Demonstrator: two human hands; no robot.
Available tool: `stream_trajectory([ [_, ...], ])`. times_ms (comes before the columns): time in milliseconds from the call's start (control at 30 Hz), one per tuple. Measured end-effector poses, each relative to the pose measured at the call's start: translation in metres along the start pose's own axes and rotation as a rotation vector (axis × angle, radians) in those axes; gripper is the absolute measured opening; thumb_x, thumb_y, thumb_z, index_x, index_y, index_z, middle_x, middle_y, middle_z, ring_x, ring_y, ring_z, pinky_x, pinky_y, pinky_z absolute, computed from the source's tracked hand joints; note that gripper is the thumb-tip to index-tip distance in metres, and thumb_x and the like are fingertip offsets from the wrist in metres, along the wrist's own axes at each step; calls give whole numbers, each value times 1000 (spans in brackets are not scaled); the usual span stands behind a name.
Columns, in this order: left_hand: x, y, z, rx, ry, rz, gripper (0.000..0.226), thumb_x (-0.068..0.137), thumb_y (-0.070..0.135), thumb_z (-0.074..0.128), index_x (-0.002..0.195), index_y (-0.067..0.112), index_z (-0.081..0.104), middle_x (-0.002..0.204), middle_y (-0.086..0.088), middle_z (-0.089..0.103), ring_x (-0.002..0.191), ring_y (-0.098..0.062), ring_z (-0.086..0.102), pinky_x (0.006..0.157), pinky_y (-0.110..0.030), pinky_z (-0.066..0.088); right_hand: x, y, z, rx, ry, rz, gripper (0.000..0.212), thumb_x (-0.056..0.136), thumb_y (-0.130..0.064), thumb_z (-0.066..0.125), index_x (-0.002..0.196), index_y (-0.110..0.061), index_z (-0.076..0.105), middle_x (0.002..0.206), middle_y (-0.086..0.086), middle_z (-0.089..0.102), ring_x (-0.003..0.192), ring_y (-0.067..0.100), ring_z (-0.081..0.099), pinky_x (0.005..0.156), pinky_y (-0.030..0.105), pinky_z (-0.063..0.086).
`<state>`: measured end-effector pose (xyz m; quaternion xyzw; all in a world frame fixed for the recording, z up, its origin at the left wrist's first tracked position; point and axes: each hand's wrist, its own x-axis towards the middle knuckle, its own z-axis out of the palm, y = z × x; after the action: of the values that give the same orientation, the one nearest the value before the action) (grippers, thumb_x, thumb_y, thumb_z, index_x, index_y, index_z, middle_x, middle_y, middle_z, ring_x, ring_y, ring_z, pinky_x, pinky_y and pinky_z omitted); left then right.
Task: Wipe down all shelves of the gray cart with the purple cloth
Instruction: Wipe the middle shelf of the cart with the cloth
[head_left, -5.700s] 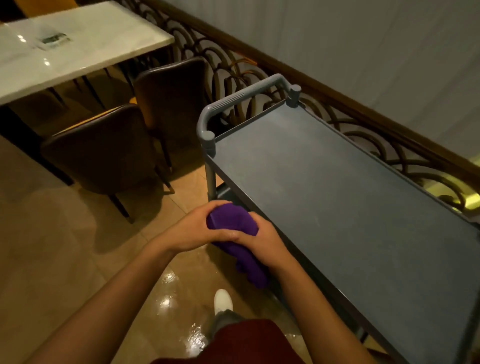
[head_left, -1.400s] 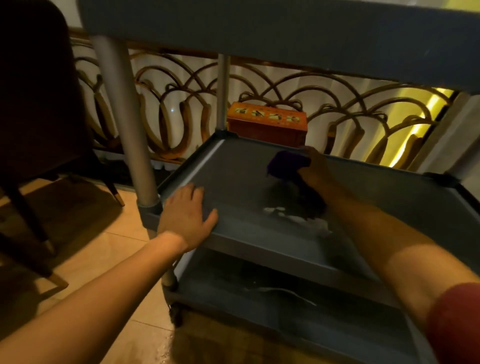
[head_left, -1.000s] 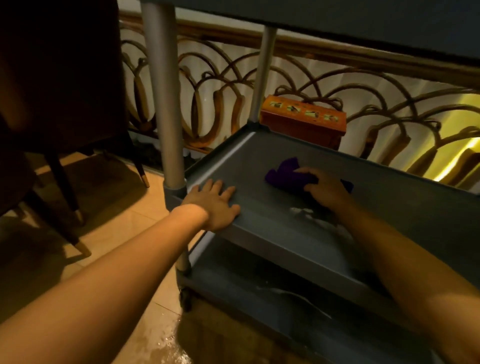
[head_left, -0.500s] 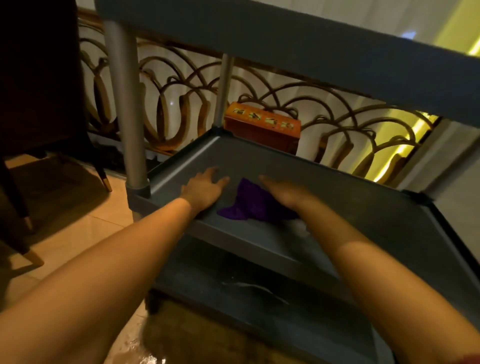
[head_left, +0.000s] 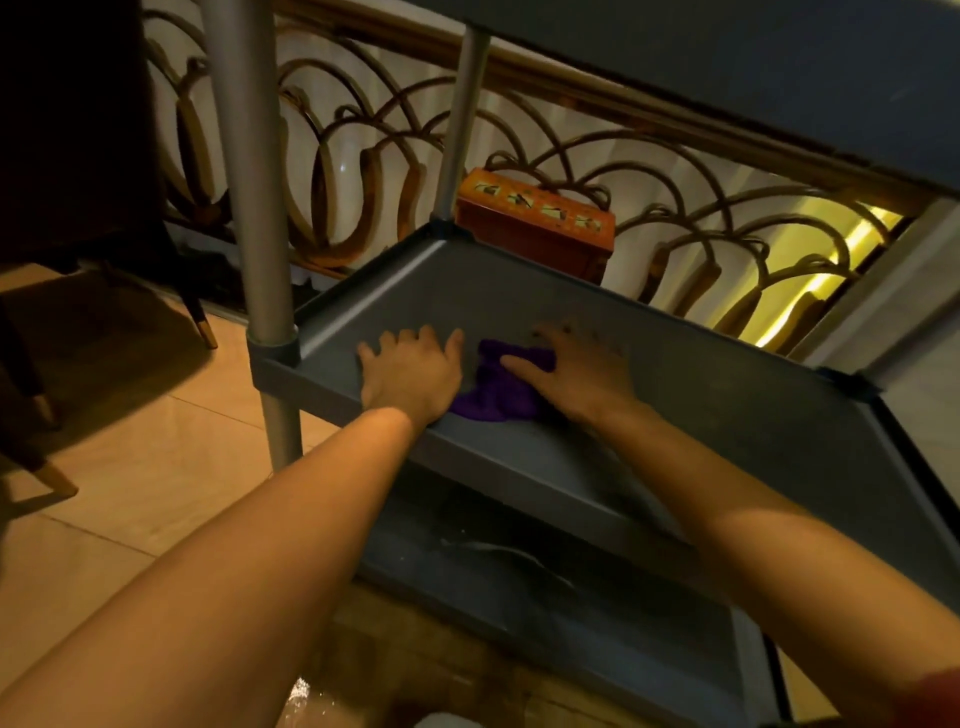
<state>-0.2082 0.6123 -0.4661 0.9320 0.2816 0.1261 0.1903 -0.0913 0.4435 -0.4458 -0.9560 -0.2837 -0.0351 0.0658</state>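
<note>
The gray cart's middle shelf (head_left: 727, 384) fills the centre of the head view, with the top shelf (head_left: 779, 67) overhead and the bottom shelf (head_left: 597, 597) below. The purple cloth (head_left: 493, 389) lies crumpled near the shelf's front left. My right hand (head_left: 576, 371) presses flat on the cloth, fingers spread and pointing left. My left hand (head_left: 410, 371) lies flat on the shelf just left of the cloth, palm down, fingers apart, holding nothing.
An orange box (head_left: 535, 228) stands behind the cart against an ornate curved railing (head_left: 597, 171). Gray cart posts (head_left: 249, 171) rise at the left. Dark chair legs (head_left: 197, 312) stand on the tiled floor (head_left: 130, 457) to the left.
My right hand has dragged the cloth from the back of the shelf toward the front left. My left hand slid from the shelf's front rim onto its surface beside the cloth.
</note>
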Motion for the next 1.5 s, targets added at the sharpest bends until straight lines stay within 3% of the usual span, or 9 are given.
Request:
stream_trajectory([
  [100,-2,2,1,27,-31,2,61,104,52,22,131,9,55,139,-20,55,131,-40,45,112,-61,24,-3,2,12,99,-58,3,78,81,-89,27,133,-36,54,137,3,60,120,28,57,100,50,48],
  [300,5,-3,1,-6,-107,-7,64,103,53,17,139,13,51,146,-18,50,137,-40,38,115,-64,18,15,-18,17,246,-93,-171,34,101,-51,46,117,-30,67,119,6,66,110,25,60,96,44,48],
  [500,9,-6,6,61,-164,12,71,100,59,12,142,17,51,151,-16,45,142,-40,32,116,-65,14,-51,30,-6,351,-291,-177,34,103,-45,48,75,-37,64,82,-8,65,87,17,64,86,37,51],
  [667,-7,2,-4,69,80,140,59,102,51,27,107,10,68,117,-19,66,114,-39,55,107,-59,33,-107,73,-21,301,-268,-111,37,102,-40,52,73,-21,67,78,8,68,77,25,64,77,43,52],
  [767,-22,17,-2,25,88,246,41,99,40,41,117,11,64,126,-15,60,118,-36,52,106,-54,35,-86,63,-25,321,-120,-60,40,99,-53,50,80,-24,70,74,-3,67,73,15,64,70,35,51],
  [867,-28,33,4,-129,-66,93,39,98,30,44,129,8,55,139,-18,49,126,-38,46,106,-52,35,-33,40,-34,492,74,-1,43,94,-67,42,88,-33,68,87,-8,69,81,11,64,74,31,48],
  [1100,-33,37,15,101,-37,80,37,98,23,40,127,5,53,136,-22,51,126,-39,45,103,-52,33,-15,30,8,417,-214,-96,36,97,-62,47,103,-36,72,111,-4,72,96,12,63,89,30,47],
  [1267,-31,37,13,145,-88,69,40,99,24,36,129,3,52,139,-25,48,129,-43,42,109,-57,29,-90,74,-9,436,-215,-175,39,99,-44,59,70,-21,72,69,3,65,67,14,60,66,25,44],
  [1500,-43,41,5,128,-1,104,38,99,26,37,118,3,60,128,-23,57,119,-40,50,105,-54,35,-157,126,-37,424,-204,-28,37,99,-33,61,67,-17,70,68,9,63,66,13,58,67,37,48],
])
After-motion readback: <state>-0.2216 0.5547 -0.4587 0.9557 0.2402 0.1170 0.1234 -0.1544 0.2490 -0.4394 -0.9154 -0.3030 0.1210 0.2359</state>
